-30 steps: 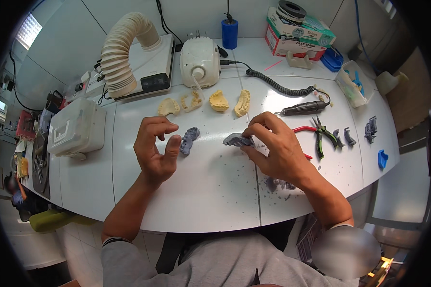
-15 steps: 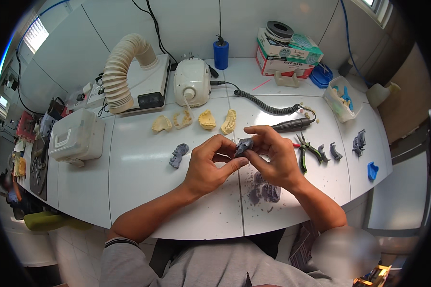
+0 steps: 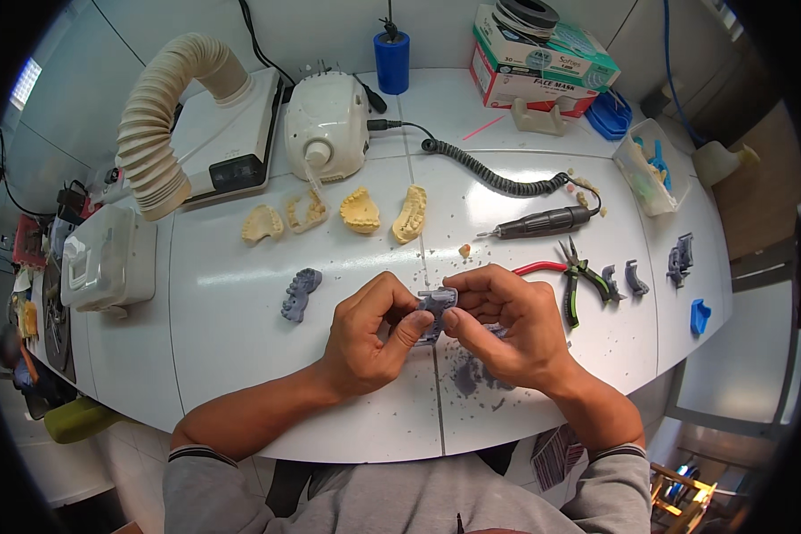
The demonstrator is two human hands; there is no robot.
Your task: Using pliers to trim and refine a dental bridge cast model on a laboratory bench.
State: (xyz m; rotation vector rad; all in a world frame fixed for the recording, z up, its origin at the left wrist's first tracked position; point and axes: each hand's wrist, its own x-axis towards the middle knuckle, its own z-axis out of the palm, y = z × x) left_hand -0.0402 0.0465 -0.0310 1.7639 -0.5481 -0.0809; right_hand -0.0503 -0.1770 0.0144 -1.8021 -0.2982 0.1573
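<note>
head view, left hand (image 3: pixel 368 336), empty a second ago, now pinching grey piece (image 3: pixel 434 307), right hand (image 3: pixel 518 331) gripping it too

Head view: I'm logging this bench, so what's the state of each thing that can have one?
Left hand: closed on the grey piece
Right hand: closed on the grey piece
The grey piece: held between both hands
Green-handled pliers: lying down, handles spread
Handpiece: lying down, coiled cord attached
White box: lid on
Clear bin: uncovered, partly filled
Ribbed hose: arched
</note>
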